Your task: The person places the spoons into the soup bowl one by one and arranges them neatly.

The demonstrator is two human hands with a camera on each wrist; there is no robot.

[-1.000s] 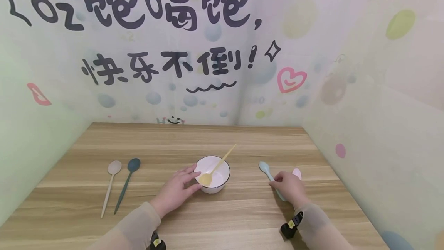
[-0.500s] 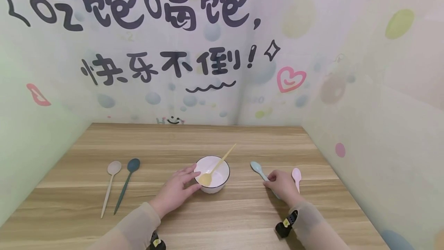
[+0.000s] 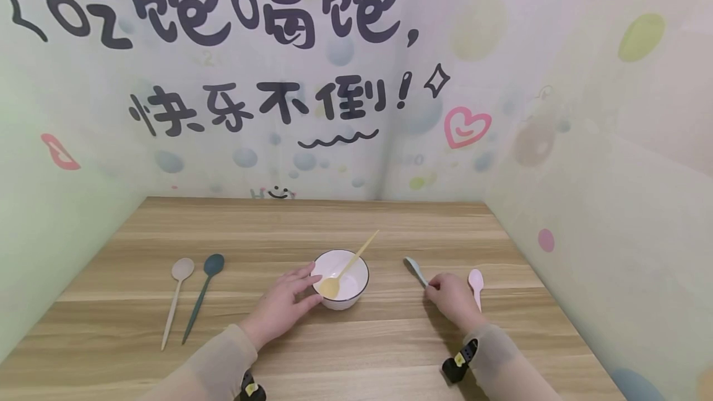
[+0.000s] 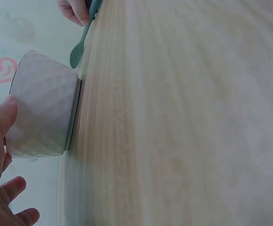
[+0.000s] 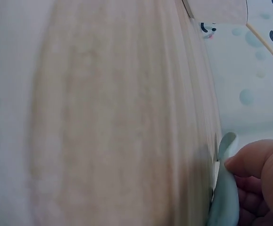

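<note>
Bowl (image 4: 44, 106) faceted outside; spoons (image 4: 78, 55) matt; table (image 3: 356, 354) wood-grained

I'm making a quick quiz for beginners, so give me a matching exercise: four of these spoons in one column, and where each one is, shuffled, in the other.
1. yellow spoon
2. pink spoon
3. light blue spoon
4. dark blue spoon

A. pinched in the right hand
B. beside the beige spoon
C. in the bowl, handle past the rim
D. rightmost of the spoons

Pairs: 1-C, 2-D, 3-A, 4-B
</note>
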